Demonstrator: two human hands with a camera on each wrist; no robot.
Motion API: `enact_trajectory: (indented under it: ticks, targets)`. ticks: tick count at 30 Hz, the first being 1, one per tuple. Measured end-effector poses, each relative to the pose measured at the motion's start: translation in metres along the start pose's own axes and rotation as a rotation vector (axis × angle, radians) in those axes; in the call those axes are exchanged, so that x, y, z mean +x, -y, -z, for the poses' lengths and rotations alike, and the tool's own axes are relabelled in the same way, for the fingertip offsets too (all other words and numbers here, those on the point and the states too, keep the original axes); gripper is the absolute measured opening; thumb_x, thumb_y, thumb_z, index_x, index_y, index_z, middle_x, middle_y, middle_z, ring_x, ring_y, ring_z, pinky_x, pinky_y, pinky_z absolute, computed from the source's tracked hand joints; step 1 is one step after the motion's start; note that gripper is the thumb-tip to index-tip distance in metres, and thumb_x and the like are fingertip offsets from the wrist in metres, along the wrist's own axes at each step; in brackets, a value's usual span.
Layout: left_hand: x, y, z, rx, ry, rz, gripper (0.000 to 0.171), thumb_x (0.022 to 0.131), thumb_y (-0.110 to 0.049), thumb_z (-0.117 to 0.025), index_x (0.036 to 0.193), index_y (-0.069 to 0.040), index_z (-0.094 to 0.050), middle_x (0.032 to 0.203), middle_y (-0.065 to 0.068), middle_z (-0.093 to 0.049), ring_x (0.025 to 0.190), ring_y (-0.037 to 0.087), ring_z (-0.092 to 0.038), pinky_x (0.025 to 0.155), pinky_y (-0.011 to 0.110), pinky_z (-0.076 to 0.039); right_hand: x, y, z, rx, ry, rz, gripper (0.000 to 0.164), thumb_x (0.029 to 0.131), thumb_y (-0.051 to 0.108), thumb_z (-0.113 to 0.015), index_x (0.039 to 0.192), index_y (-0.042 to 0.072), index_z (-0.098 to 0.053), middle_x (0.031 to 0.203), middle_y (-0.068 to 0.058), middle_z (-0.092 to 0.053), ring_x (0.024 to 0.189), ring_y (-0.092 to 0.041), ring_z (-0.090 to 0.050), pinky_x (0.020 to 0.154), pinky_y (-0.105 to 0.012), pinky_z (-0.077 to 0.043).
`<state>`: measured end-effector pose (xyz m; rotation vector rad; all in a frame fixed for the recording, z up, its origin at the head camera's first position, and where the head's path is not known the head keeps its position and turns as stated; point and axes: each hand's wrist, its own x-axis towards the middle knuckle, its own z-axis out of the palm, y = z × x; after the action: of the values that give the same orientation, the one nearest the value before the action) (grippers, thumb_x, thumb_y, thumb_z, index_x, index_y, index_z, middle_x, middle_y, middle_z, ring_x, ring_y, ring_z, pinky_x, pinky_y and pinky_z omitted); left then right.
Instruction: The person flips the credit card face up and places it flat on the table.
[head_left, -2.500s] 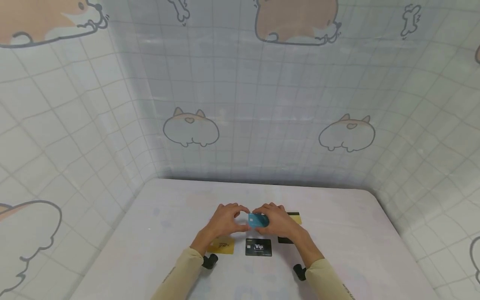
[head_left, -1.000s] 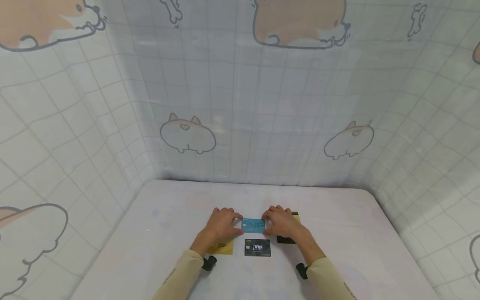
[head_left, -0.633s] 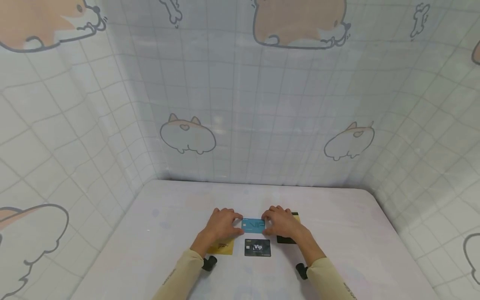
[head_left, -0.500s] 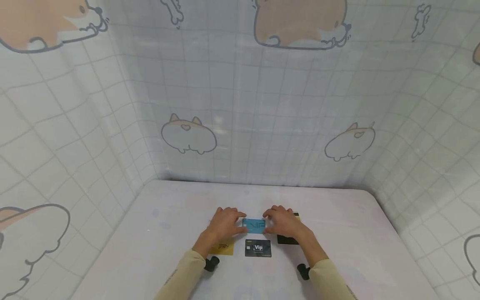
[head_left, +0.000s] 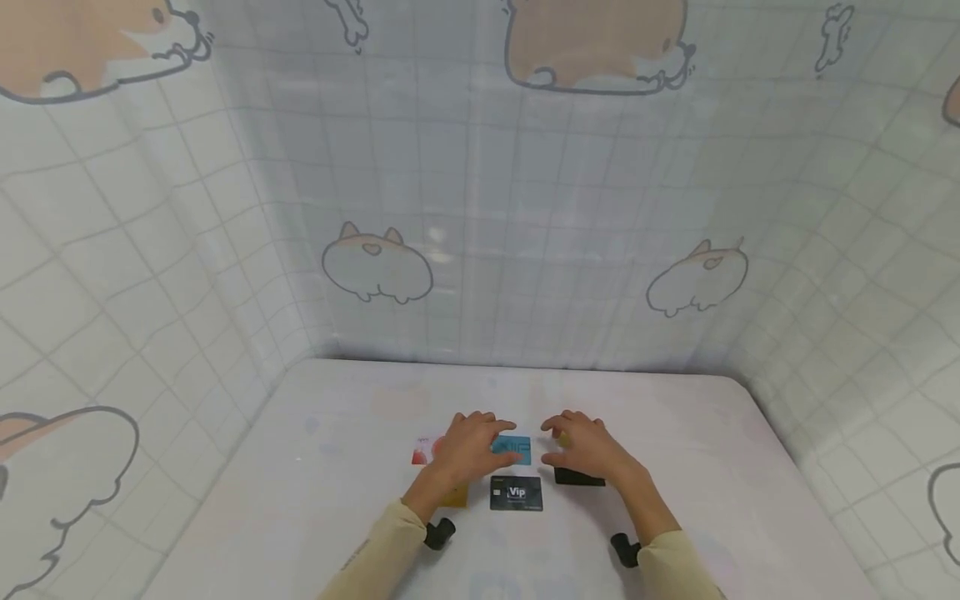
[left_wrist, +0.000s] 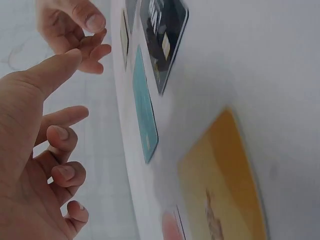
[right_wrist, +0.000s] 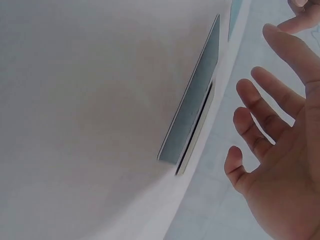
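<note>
A blue VIP card [head_left: 519, 450] lies flat on the table, partly covered by my left hand [head_left: 471, 450] in the head view. That hand hovers above the card, thumb and fingers apart, holding nothing. My right hand [head_left: 588, 447] is raised over the right-hand cards, likewise holding nothing, its fingers loosely bent. Nearer the front is a black Vip card [head_left: 516, 493]. A gold card [left_wrist: 220, 185] and a pink-and-white card [head_left: 422, 451] lie at the left, partly hidden by the left arm and hand. On the right are a dark card [head_left: 579, 477] and a mostly hidden yellow card [head_left: 564, 439].
The cards lie on a pale table [head_left: 337, 400]. Sheeting with dog drawings [head_left: 480, 208] encloses it at the back and sides. Black wrist devices [head_left: 440, 533] sit at both sleeve cuffs.
The blue card was held by the right hand, then laid on the table between both hands. Both hands have since let go of it, lifted and shifted right.
</note>
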<state>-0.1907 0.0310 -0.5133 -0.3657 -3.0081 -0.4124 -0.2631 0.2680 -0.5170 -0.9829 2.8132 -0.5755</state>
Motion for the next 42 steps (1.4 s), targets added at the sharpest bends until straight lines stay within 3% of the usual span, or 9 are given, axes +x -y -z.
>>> enact_trajectory:
  ticks: [3, 8, 17, 24, 33, 42]
  targets:
    - [0.0, -0.006, -0.005, 0.006, -0.001, -0.002, 0.059, 0.088, -0.064, -0.064, 0.135, -0.029, -0.064, 0.13, 0.001, -0.066, 0.118, 0.024, -0.059, 0.098, 0.053, -0.043, -0.009, -0.001, 0.002, 0.043, 0.001, -0.012, 0.05, 0.081, 0.043, -0.083, 0.123, 0.019, -0.068, 0.099, 0.005, -0.064, 0.096, -0.017, -0.059, 0.088, -0.055, -0.042]
    - [-0.004, -0.016, -0.01, -0.01, 0.01, 0.003, 0.059, 0.087, -0.064, -0.066, 0.135, -0.03, -0.063, 0.128, 0.001, -0.066, 0.114, 0.022, -0.059, 0.097, 0.052, -0.044, -0.021, -0.006, 0.004, 0.091, 0.027, -0.033, 0.053, 0.081, 0.041, -0.083, 0.125, 0.019, -0.066, 0.098, 0.004, -0.063, 0.094, -0.016, -0.059, 0.09, -0.058, -0.043]
    - [-0.011, -0.036, -0.015, 0.028, 0.035, -0.001, 0.06, 0.085, -0.067, -0.066, 0.134, -0.032, -0.063, 0.128, -0.002, -0.067, 0.116, 0.021, -0.059, 0.097, 0.05, -0.044, -0.046, -0.015, 0.01, 0.143, 0.091, -0.166, 0.059, 0.074, 0.042, -0.088, 0.125, 0.024, -0.063, 0.103, 0.0, -0.062, 0.092, -0.015, -0.055, 0.083, -0.047, -0.05]
    - [-0.016, -0.048, -0.02, 0.068, 0.046, -0.02, 0.058, 0.083, -0.065, -0.07, 0.131, -0.031, -0.066, 0.122, -0.004, -0.068, 0.109, 0.019, -0.061, 0.089, 0.044, -0.043, -0.063, -0.021, 0.011, 0.13, 0.102, -0.198, 0.061, 0.072, 0.04, -0.09, 0.123, 0.021, -0.062, 0.099, 0.001, -0.059, 0.088, -0.015, -0.053, 0.078, -0.046, -0.048]
    - [-0.02, -0.059, -0.03, 0.13, 0.101, -0.028, 0.057, 0.083, -0.062, -0.072, 0.129, -0.028, -0.067, 0.12, -0.004, -0.068, 0.109, 0.019, -0.06, 0.092, 0.045, -0.043, -0.08, -0.032, 0.005, 0.175, 0.121, -0.277, 0.061, 0.07, 0.034, -0.091, 0.121, 0.02, -0.061, 0.109, -0.002, -0.061, 0.102, -0.021, -0.057, 0.09, -0.052, -0.048]
    - [-0.014, -0.068, -0.038, 0.163, 0.138, -0.03, 0.059, 0.081, -0.063, -0.074, 0.128, -0.027, -0.068, 0.118, -0.004, -0.068, 0.107, 0.018, -0.06, 0.097, 0.046, -0.043, -0.084, -0.029, 0.002, 0.223, 0.135, -0.297, 0.06, 0.07, 0.026, -0.092, 0.12, 0.018, -0.06, 0.117, -0.006, -0.06, 0.11, -0.027, -0.056, 0.097, -0.054, -0.047]
